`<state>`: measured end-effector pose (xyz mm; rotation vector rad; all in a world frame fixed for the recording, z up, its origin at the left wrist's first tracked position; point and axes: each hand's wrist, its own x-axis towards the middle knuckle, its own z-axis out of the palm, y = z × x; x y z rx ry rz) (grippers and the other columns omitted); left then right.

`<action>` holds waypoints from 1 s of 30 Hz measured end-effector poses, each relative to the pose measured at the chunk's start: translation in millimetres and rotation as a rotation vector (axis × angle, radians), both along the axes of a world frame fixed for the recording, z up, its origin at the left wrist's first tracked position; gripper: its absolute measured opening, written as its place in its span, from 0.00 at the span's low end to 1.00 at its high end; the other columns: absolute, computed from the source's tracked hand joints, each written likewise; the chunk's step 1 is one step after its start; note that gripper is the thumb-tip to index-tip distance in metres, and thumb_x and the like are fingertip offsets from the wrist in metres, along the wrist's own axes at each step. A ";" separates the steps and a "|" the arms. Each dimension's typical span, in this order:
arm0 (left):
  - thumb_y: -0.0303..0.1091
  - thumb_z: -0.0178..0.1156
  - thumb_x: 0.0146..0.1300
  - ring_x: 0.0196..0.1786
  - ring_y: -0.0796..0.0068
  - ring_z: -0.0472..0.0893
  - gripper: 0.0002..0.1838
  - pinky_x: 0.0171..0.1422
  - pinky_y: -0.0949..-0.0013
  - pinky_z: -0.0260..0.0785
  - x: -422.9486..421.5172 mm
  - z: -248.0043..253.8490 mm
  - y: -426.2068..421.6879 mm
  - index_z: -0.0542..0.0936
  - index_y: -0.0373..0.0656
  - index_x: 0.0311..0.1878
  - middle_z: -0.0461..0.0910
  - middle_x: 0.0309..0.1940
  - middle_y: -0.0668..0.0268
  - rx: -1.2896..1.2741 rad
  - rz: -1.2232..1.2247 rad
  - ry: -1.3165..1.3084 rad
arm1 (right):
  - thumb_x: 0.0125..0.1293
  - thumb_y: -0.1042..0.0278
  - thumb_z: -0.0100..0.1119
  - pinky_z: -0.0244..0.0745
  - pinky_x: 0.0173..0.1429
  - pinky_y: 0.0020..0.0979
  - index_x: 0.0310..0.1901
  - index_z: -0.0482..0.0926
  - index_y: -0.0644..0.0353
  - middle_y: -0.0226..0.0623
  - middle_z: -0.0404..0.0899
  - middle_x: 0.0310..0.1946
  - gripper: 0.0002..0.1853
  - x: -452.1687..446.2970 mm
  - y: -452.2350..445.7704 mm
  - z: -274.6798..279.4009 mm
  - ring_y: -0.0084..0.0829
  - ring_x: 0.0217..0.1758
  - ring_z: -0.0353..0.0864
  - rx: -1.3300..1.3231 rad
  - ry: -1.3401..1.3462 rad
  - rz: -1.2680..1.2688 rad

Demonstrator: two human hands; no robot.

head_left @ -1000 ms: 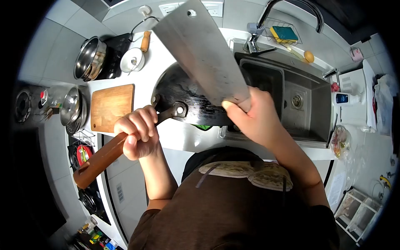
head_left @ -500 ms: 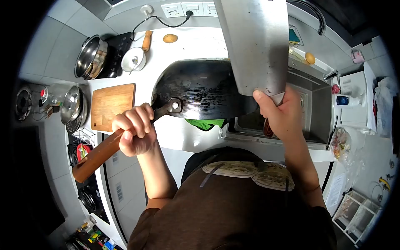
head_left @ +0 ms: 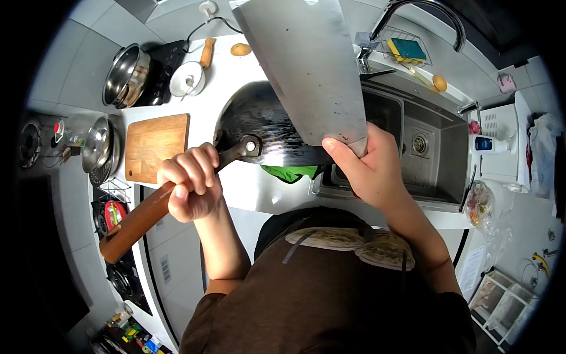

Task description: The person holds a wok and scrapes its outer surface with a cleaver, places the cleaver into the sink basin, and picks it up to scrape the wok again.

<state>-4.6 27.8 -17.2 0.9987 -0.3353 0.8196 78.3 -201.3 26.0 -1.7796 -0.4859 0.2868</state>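
My left hand (head_left: 191, 184) is closed around the brown wooden handle of a black wok (head_left: 244, 115). The wok is tilted above the counter and the near side of the sink. In my right hand (head_left: 371, 168) is a cleaver (head_left: 312, 71), its broad steel blade pointing up and away from me. My thumb presses near the blade's base, and my fingers hide most of the cleaver's handle. The blade overlaps the right part of the wok from this view; whether they touch I cannot tell. Under the wok's near edge lies green cloth-like material (head_left: 292, 173).
A steel sink (head_left: 451, 153) with a faucet (head_left: 386, 23) lies right. Behind it are a sponge (head_left: 407, 51) and a rack. To the left sit a cutting board (head_left: 156, 147), a white bowl (head_left: 187, 79), a steel pot (head_left: 127, 74) and a potato (head_left: 240, 49).
The cleaver and my right hand have moved left and a little down, so the blade covers more of the wok. Faucet and sponge have come into view. My left hand keeps its hold.
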 end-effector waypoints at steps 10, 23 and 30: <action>0.37 0.51 0.53 0.17 0.80 0.61 0.13 0.34 0.70 0.56 -0.1 1.0 -0.4 0.58 0.52 0.19 0.62 0.11 0.74 0.006 -0.010 0.028 | 0.58 0.69 0.59 0.67 0.29 0.28 0.35 0.77 0.68 0.40 0.77 0.18 0.10 0.7 6.5 0.5 0.26 0.19 0.72 -0.047 -0.023 0.013; 0.36 0.52 0.54 0.16 0.78 0.63 0.14 0.32 0.68 0.60 2.5 1.3 -7.3 0.59 0.50 0.19 0.62 0.10 0.73 -0.038 0.041 -0.002 | 0.55 0.64 0.61 0.61 0.45 0.32 0.38 0.78 0.61 0.39 0.76 0.20 0.12 -2.8 9.4 -8.7 0.36 0.24 0.68 -0.163 -0.180 0.030; 0.35 0.53 0.53 0.15 0.78 0.64 0.13 0.31 0.68 0.60 2.9 6.1 -10.5 0.60 0.49 0.19 0.64 0.10 0.72 -0.028 0.026 0.003 | 0.55 0.65 0.59 0.58 0.41 0.33 0.30 0.76 0.59 0.35 0.72 0.16 0.07 -3.9 16.7 -3.4 0.37 0.19 0.65 -0.252 -0.326 0.057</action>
